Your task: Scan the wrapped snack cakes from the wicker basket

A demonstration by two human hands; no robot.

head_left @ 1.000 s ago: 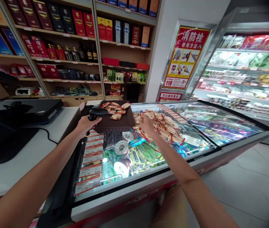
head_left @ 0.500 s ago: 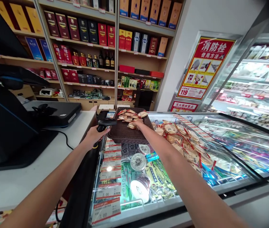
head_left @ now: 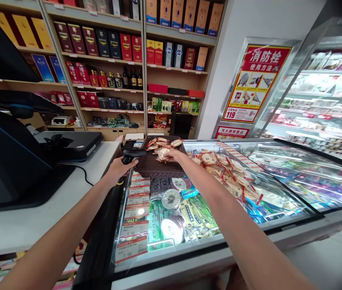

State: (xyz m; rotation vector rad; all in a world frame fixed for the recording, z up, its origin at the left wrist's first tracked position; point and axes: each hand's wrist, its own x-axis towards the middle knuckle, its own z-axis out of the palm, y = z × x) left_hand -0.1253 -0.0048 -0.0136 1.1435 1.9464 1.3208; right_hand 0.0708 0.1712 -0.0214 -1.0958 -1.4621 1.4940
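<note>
The left hand (head_left: 117, 168) is closed around a black scanner (head_left: 132, 153) at the counter's edge, just beside a dark basket (head_left: 159, 167) that sits on the freezer lid (head_left: 280, 189). The right hand (head_left: 173, 155) reaches into the basket, fingers curled over a round packet (head_left: 162, 153); the grip looks closed, though only partly visible. A few packets lie in the basket, while a far larger pile (head_left: 228, 173) is spread on the glass beside it, so judging by that, most sorting remains. The red sign (head_left: 255, 82) reads "消防栓 使用方法" and "119"; price tags (head_left: 134, 225) under the glass show "2.00" and "7.00".
</note>
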